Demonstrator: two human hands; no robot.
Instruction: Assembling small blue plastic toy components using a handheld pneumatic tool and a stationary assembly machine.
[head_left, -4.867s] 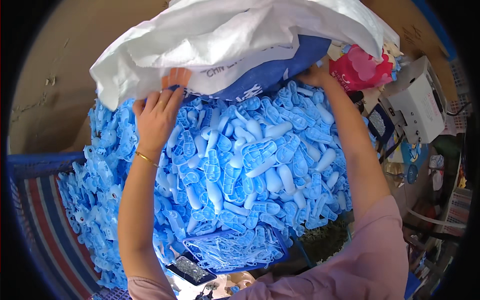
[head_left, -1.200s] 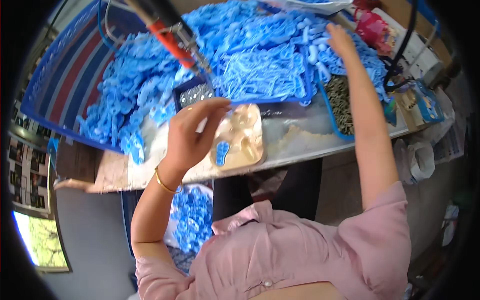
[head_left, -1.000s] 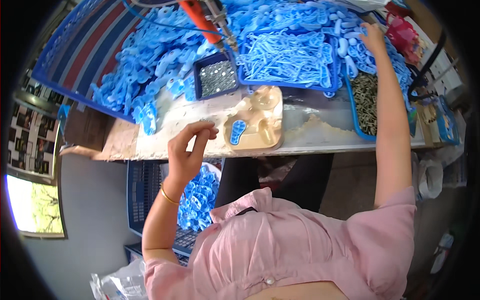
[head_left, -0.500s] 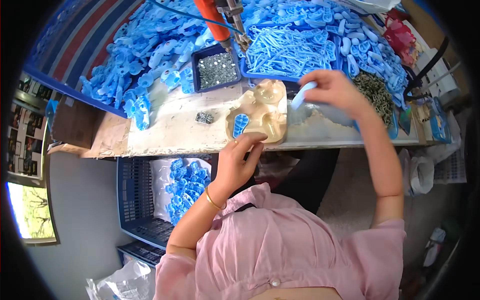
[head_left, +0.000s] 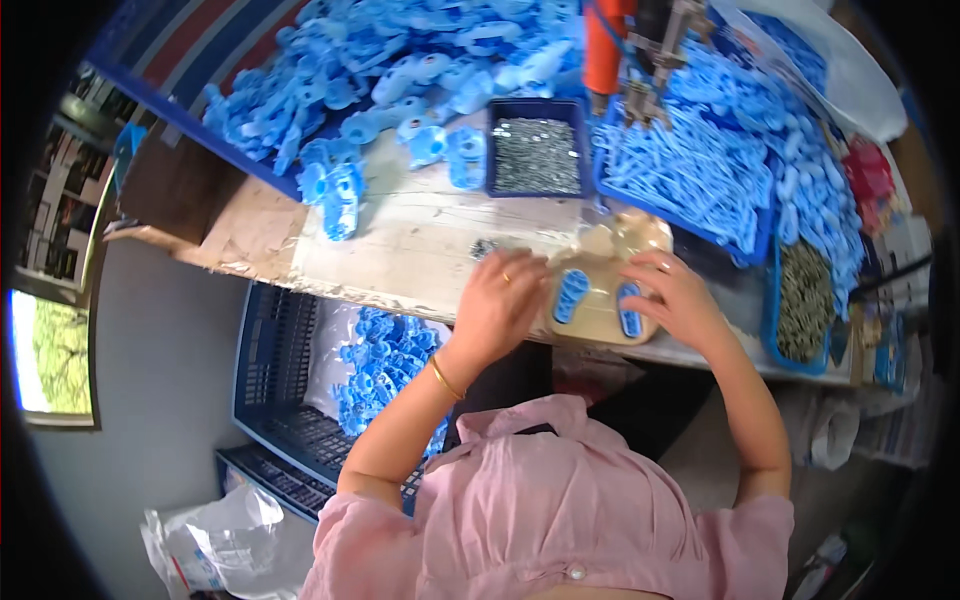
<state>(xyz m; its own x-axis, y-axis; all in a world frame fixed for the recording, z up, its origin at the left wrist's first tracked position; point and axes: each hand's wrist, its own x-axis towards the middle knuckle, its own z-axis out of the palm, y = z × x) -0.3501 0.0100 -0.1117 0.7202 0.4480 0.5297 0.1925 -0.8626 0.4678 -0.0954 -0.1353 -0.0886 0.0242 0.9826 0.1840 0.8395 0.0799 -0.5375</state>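
Observation:
A tan moulded fixture (head_left: pixel 598 243) lies at the table's front edge. An elongated blue plastic piece (head_left: pixel 571 297) sits in its left recess and a second blue plastic piece (head_left: pixel 630 312) in its right one. Over that second piece is my right hand (head_left: pixel 683 305), fingers apart, thumb and fingertips at its upper part. My left hand (head_left: pixel 500 305) is at the fixture's left side, beside a small heap of screws (head_left: pixel 484 247). Its fingers are bent together and point down; whatever they pinch is hidden beneath them.
A blue tray of small metal screws (head_left: pixel 537 155) stands behind, below an orange power driver (head_left: pixel 602 50). Further right are a tray of thin blue strips (head_left: pixel 690 170) and a bin of dark metal parts (head_left: pixel 803 300). Blue plastic shells (head_left: pixel 420 70) are heaped behind; a dark crate (head_left: pixel 275 370) stands below.
My right hand has brought the light blue piece down into the fixture's right recess. My left hand has moved off the fixture's front to the screws. The whole view has shifted.

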